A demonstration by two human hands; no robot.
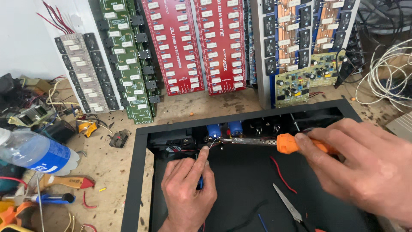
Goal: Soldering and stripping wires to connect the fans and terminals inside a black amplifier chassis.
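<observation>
While the left hand (189, 189) pinches a thin wire (209, 146) inside the black case (141, 172), the right hand (365, 165) grips an orange-handled soldering iron (257, 141) at the blue capacitors (223, 129); a slip could scorch fingers or bridge contacts, and scissors (288, 205) lie close.

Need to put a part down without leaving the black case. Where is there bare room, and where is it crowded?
Bare: the case floor between the left hand and the scissors. Also the bench strip between case wall and bottle. Crowded: the rear edge by the blue capacitors, under the soldering iron in the right hand.
</observation>
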